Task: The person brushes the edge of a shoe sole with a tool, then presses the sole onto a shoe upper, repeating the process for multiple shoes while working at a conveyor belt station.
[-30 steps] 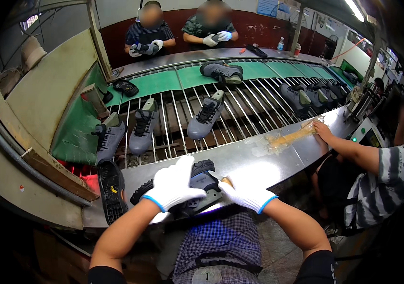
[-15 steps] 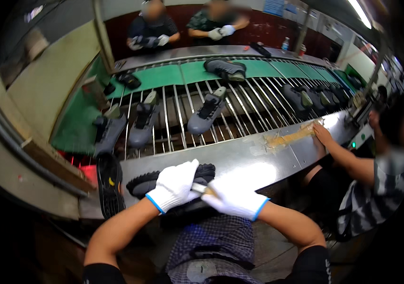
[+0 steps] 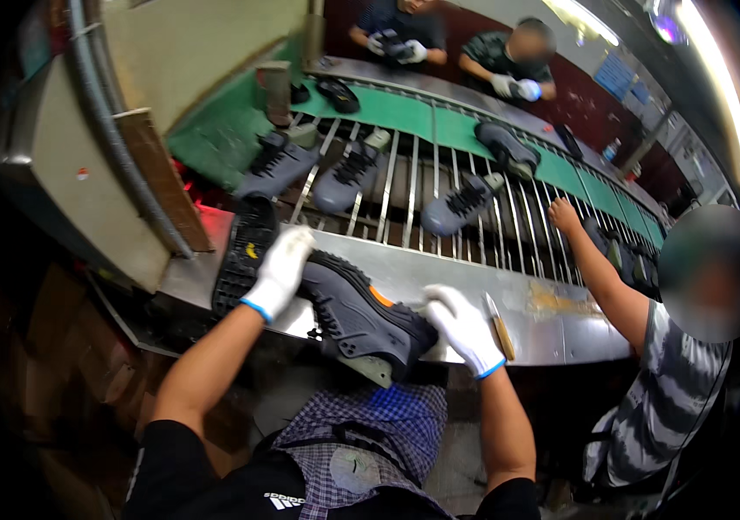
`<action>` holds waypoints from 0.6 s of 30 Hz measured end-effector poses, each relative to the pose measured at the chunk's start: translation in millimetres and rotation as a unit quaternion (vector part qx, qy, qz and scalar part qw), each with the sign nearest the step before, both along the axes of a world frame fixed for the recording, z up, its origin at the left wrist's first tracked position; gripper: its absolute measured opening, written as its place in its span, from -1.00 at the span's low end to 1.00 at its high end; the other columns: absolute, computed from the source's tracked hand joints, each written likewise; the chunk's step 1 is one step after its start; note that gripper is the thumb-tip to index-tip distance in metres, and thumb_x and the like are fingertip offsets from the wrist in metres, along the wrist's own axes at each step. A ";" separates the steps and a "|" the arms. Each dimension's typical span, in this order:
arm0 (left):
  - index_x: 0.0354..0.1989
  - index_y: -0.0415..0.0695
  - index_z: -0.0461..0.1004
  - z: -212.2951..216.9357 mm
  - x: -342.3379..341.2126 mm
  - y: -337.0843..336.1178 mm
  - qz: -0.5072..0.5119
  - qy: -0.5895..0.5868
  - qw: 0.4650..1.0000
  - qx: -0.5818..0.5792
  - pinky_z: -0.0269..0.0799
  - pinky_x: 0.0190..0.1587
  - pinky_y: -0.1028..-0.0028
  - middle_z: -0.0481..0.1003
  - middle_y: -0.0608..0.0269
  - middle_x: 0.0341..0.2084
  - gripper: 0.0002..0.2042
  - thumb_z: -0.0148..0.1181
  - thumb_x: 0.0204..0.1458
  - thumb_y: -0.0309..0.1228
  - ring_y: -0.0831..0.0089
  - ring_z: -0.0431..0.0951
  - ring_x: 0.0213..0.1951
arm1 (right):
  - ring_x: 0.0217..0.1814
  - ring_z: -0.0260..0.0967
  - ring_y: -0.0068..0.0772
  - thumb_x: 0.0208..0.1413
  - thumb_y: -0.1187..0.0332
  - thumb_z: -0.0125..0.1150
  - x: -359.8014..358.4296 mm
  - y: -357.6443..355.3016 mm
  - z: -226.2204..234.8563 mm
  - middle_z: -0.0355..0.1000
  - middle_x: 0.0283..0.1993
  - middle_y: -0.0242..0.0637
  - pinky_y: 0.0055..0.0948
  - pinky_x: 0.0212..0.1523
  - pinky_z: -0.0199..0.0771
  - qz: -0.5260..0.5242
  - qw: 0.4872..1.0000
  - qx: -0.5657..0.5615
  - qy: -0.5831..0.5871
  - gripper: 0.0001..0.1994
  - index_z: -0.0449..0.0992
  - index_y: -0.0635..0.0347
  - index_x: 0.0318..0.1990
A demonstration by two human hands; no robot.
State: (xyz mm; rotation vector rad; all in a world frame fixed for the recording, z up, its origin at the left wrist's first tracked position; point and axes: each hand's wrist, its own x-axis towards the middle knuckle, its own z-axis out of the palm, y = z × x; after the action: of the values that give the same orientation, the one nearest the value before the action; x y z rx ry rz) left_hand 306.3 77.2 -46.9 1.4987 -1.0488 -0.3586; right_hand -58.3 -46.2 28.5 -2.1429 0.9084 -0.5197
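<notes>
A grey lace-up shoe point(image 3: 361, 316) with a black lugged outsole and an orange patch lies on its side at the bench's near edge, a pale green last in its opening. My left hand point(image 3: 281, 273), in a white glove, is between its toe and a black outsole point(image 3: 244, 260) with a yellow mark, fingers stretched out. At the heel, my gloved right hand point(image 3: 463, 329) hovers with fingers apart; whether it touches the shoe is unclear. A knife-like tool with a wooden handle point(image 3: 502, 334) rests just right of that hand.
Beyond the metal bench point(image 3: 387, 247), rollers point(image 3: 409, 186) carry several grey shoes point(image 3: 348, 178). A green belt point(image 3: 396, 113) runs behind them. At right, a co-worker's arm point(image 3: 595, 251) reaches over the rollers. Two people work opposite. A panel point(image 3: 140, 173) with a pipe borders the left.
The shoe has gone from sole up to lying on its side. My right hand has let go of the tool, now on the bench. My left hand has moved toward the loose outsole.
</notes>
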 end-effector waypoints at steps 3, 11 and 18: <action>0.23 -0.16 0.56 7.6 -31.1 -12.5 0.103 0.081 0.986 0.107 0.49 0.27 0.22 0.67 -0.01 0.05 -0.50 0.20 0.41 0.02 0.09 0.66 0.13 | 0.27 0.59 -0.07 0.30 -0.01 0.39 26.9 29.4 1.3 0.65 0.19 -0.08 -0.22 0.32 0.52 0.059 0.994 0.094 0.013 -0.48 0.62 0.12 0.25; 0.45 -0.23 0.31 93.0 -156.5 31.7 -0.165 0.278 0.944 0.061 0.44 0.37 0.15 0.49 -0.07 0.29 -0.30 0.43 0.25 -0.13 0.16 0.56 0.27 | 0.50 0.33 -0.32 0.17 -0.48 0.31 -112.1 134.2 -94.7 0.42 0.48 -0.15 -0.25 0.53 0.29 -0.059 0.834 0.499 -0.226 0.10 0.37 0.47 0.48; 0.45 -0.28 0.32 -23.8 -292.9 69.9 -0.387 0.485 0.755 0.213 0.35 0.43 0.30 0.51 0.15 0.26 -0.28 0.51 0.16 -0.32 0.36 0.48 0.28 | 0.63 0.21 -0.22 0.61 -0.20 -0.29 -205.0 222.7 -175.5 0.23 0.64 -0.18 -0.20 0.65 0.14 -0.046 0.204 0.754 -0.623 -0.23 0.14 0.28 0.64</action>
State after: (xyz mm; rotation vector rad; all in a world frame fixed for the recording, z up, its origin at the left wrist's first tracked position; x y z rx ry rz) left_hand 13.4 147.2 -70.7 0.8920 -0.6580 -1.8523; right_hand -263.3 176.5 -146.9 0.5156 0.0680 -0.6401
